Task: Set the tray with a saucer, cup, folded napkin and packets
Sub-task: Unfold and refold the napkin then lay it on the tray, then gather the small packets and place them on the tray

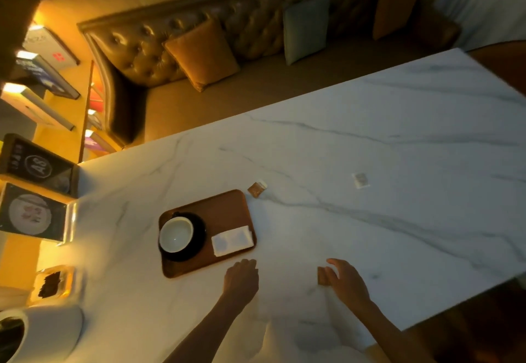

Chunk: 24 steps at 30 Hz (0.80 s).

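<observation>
Packets are what remains: on the wooden tray (227,206) the black saucer (199,246) already carries the white cup (176,234) at the nine o'clock end, and the folded napkin (232,240) lies flat toward four o'clock, so by my reading the step in hand is gathering the sachets. The right hand (345,281) sits on the marble table (398,134) at about four o'clock from the tray, its fingers curved and its thumb laid on a brown packet (323,276), which it seems to pinch by one edge (whether the packet has left the tabletop I cannot tell). The left hand (242,277) hangs at five o'clock, just off the tray's near rim, fingers loosely bent and holding nothing. A second brown packet (257,189) lies just beyond the tray's far corner, between one and two o'clock, and a white packet (360,180) lies well apart at two o'clock. To do this well, I would carry the pinched packet low across to the bare wood at twelve o'clock, behind the napkin and beside the saucer, and lay it flat there instead of dropping it, since a light sachet may skid under the saucer rim or disturb the napkin's fold. The idle left hand could steady the tray's near edge, or reach for the packet at the far corner, leaving the distant white one to the right.
</observation>
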### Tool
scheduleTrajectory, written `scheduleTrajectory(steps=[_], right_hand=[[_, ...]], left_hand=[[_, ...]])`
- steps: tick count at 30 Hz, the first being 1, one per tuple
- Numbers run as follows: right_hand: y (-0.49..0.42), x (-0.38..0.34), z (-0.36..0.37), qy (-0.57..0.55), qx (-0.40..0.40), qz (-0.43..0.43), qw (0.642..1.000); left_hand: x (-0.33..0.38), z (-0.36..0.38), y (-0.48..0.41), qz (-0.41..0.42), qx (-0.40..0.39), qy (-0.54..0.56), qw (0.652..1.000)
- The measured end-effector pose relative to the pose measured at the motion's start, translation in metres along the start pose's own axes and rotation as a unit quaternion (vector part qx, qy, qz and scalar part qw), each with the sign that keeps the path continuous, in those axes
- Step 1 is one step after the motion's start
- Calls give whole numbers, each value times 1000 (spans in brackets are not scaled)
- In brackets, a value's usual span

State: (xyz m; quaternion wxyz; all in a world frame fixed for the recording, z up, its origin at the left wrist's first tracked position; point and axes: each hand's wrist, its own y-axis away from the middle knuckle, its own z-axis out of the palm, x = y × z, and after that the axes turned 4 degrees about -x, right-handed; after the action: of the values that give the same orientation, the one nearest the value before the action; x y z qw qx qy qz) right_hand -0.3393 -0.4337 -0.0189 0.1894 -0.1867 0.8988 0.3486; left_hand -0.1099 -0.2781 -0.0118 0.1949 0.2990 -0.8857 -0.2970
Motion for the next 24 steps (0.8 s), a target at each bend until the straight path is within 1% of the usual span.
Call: scheduleTrajectory(steps=[6,10,13,18,21,24], right_hand=[[-8,34,-41,1,3,20,1000],[-39,25,-64,23,-8,4,1000],[-73,-11,-77,37,-20,-16,999],[-139,-105,-77,49,-41,-20,998],[-178,-158,-62,26,-48,-4,998],[-213,-197,-43,-14,-64,32,997]], left_hand=[[50,-6,-17,25,18,22,999],[68,-22,-36,12,39,53,998],[69,-47,-55,-9,79,90,993],[45,-100,-108,-49,154,127,979],[27,-123,-147,-58,164,157,972],[12,-135,-182,-69,157,225,959]])
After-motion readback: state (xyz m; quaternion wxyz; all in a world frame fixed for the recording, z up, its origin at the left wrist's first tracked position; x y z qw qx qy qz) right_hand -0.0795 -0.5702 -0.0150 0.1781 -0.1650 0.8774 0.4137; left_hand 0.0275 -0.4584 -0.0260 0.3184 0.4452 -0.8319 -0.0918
